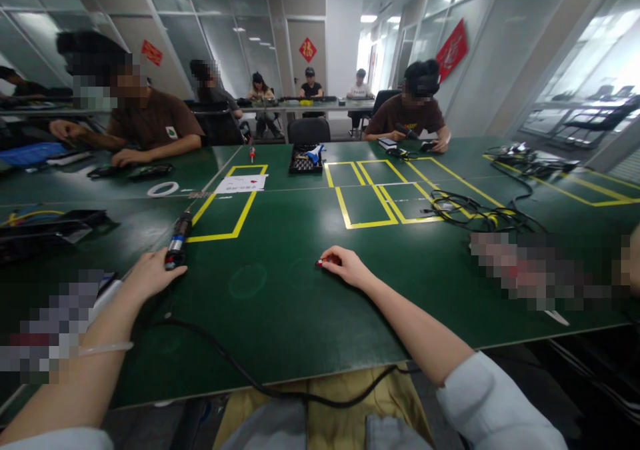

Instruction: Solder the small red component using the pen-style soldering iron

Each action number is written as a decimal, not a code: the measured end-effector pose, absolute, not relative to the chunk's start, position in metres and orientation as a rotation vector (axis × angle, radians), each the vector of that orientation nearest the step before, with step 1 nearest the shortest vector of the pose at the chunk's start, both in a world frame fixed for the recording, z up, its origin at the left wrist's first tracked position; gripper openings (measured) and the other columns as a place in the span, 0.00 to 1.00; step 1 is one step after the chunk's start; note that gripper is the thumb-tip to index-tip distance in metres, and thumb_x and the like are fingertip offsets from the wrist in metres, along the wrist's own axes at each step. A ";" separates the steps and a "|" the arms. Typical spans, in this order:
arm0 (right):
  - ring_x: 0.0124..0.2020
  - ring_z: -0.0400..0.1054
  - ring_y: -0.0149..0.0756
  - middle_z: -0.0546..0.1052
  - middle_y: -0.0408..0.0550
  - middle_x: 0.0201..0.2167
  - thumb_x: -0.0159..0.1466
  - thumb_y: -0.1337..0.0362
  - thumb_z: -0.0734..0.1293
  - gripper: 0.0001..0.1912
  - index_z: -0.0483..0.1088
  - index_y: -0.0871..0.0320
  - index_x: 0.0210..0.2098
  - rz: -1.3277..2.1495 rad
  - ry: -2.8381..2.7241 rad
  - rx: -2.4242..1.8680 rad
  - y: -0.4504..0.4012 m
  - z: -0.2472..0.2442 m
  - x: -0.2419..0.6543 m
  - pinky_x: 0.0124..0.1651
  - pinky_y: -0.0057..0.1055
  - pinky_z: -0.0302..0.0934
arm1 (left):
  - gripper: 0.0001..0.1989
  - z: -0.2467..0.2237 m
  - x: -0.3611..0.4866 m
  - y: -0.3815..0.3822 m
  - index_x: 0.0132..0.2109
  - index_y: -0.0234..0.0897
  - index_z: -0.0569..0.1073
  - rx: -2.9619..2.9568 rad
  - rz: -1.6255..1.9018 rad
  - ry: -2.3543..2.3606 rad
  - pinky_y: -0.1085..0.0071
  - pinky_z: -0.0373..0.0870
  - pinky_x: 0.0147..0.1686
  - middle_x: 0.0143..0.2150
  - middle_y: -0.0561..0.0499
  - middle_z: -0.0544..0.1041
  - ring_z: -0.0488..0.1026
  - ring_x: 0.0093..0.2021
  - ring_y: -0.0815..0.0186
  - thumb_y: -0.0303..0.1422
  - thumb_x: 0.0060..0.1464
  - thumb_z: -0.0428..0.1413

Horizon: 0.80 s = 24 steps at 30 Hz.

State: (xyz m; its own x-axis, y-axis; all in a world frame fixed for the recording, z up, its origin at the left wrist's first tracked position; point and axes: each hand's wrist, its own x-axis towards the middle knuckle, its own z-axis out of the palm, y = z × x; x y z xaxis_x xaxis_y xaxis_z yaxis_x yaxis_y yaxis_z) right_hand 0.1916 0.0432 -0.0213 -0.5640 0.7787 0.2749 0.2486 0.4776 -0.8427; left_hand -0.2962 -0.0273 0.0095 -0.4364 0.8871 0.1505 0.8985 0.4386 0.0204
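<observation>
On the green table [280, 337], a dark cylindrical tool with a silver-blue band [179, 235], resembling an electric screwdriver, lies at the left. My left hand [150, 273] is at its near end, thumb stretched apart and fingers beside the tool; the fingertips are partly hidden. Near the table's middle, my right hand [353, 269] rests with thumb and fingers pinched on a small red and dark piece [331, 261]. Most of that piece is covered by the fingers, so its kind cannot be made out.
A black cable [240, 370] crosses the front edge. Yellow tape frames [245, 213] mark the table; a paper sheet [243, 183] lies on one. Farther back stands a black tray [306, 160] with a blue item. Tangled cables [463, 207] lie right. Two people [413, 107] sit opposite.
</observation>
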 end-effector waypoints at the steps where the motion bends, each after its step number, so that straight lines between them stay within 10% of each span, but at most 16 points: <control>1: 0.28 0.62 0.29 0.70 0.42 0.28 0.60 0.63 0.67 0.09 0.71 0.60 0.39 1.038 -2.062 -0.846 0.043 -0.021 0.191 0.32 0.26 0.57 | 0.24 0.010 -0.295 -0.026 0.49 0.33 0.67 -1.612 -0.077 -2.574 0.69 0.66 0.45 0.46 0.46 0.73 0.68 0.51 0.55 0.44 0.50 0.55; 24: 0.28 0.63 0.29 0.71 0.43 0.30 0.60 0.62 0.67 0.10 0.70 0.60 0.39 0.996 -2.042 -0.802 0.041 -0.026 0.181 0.33 0.27 0.59 | 0.34 0.005 -0.045 -0.023 0.62 0.37 0.60 -2.183 -0.491 -2.274 0.64 0.68 0.48 0.53 0.42 0.64 0.67 0.52 0.56 0.42 0.49 0.55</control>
State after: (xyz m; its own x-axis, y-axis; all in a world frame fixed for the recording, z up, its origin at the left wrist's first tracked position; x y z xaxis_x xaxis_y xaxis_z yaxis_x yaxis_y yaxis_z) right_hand 0.1808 0.0406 -0.0258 -0.5505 0.7684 0.3263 0.2157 0.5085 -0.8336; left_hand -0.0452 -0.0227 0.0048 -0.0632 0.9824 0.1759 0.9674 0.0170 0.2528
